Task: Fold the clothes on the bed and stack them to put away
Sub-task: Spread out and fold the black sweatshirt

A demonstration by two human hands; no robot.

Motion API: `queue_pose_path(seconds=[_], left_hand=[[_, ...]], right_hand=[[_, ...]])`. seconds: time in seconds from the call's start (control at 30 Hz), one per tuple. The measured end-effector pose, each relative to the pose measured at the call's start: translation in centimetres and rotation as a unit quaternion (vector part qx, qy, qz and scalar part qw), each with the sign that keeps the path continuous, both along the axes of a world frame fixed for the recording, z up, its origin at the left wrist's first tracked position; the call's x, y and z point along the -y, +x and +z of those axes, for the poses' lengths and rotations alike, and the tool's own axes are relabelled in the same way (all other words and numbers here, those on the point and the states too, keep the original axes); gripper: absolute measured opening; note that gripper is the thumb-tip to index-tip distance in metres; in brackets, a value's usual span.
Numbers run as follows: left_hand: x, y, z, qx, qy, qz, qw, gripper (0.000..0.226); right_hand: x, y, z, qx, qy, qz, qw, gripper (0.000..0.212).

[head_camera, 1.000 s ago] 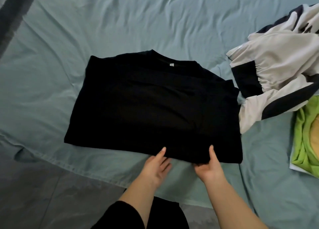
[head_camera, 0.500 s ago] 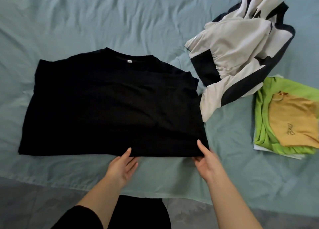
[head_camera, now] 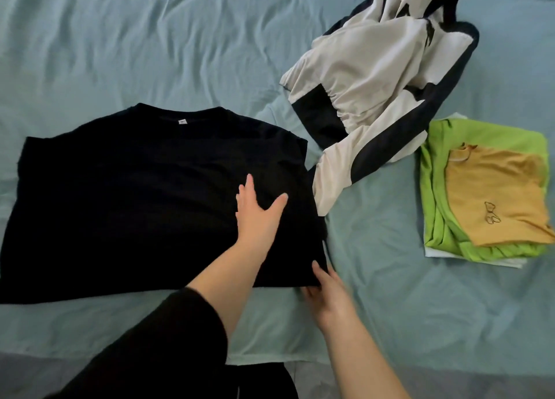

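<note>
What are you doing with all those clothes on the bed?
A person is folding clothes on the bed. The left hand presses flat on a black shirt spread out on the sheet, and the right hand holds the shirt's near right corner. A white and dark jacket lies crumpled beside it, not yet folded. Farther right is a small stack of folded things, with a yellow top lying on a green top.
</note>
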State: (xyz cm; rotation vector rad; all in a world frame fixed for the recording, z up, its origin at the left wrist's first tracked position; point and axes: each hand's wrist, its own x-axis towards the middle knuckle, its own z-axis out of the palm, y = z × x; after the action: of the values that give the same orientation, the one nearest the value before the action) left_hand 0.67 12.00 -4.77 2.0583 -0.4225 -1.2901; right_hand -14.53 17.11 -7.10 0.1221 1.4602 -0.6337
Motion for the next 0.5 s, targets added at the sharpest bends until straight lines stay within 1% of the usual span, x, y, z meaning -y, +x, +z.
queue_pose_path(seconds=[0.03,0.1,0.17,0.23,0.3,0.33,0.37,0.4,0.43,0.5], left_hand=[[2.0,-1.0,-0.7,0.022,0.04,-0.049,0.998,0.095],[5.0,-3.1,-2.0,0.061,0.125,-0.142,0.98,0.112],[6.9,-4.8,-3.3,0.095,0.182,-0.17,0.964,0.117],[7.5,-5.5,-4.0,0.164,0.188,-0.132,0.959,0.107],[7.9,-5.3,-4.5,0.269,0.134,-0.106,0.948,0.086],[8.1,-5.0,-4.7,0.307,0.107,-0.116,0.939,0.079],[8.4,-4.8,-4.7,0.325,0.094,-0.133,0.932,0.076],[8.9,-4.4,-4.5,0.325,0.096,-0.145,0.93,0.075],[9.5,-4.0,-4.3,0.312,0.11,-0.15,0.932,0.077],[10.5,-2.9,-4.1,0.293,0.138,-0.152,0.934,0.078]], right_hand=[[-0.1,0.0,0.0,0.009,-0.005,-0.01,1.0,0.013],[-0.5,0.0,0.3,0.03,-0.017,-0.028,0.999,0.014],[-0.8,0.1,0.5,0.037,-0.023,-0.017,0.999,0.016],[-1.2,0.2,0.9,0.036,-0.034,0.008,0.999,0.018],[-1.5,0.2,1.2,0.03,-0.05,0.024,0.998,0.018],[-1.7,0.2,1.2,0.019,-0.057,0.033,0.998,0.019],[-1.8,0.3,1.2,0.001,-0.061,0.047,0.997,0.021],[-2.1,0.4,1.1,-0.023,-0.061,0.063,0.996,0.025],[-2.2,0.5,0.9,-0.044,-0.06,0.08,0.994,0.029],[-2.5,1.0,1.0,-0.056,-0.066,0.1,0.991,0.033]])
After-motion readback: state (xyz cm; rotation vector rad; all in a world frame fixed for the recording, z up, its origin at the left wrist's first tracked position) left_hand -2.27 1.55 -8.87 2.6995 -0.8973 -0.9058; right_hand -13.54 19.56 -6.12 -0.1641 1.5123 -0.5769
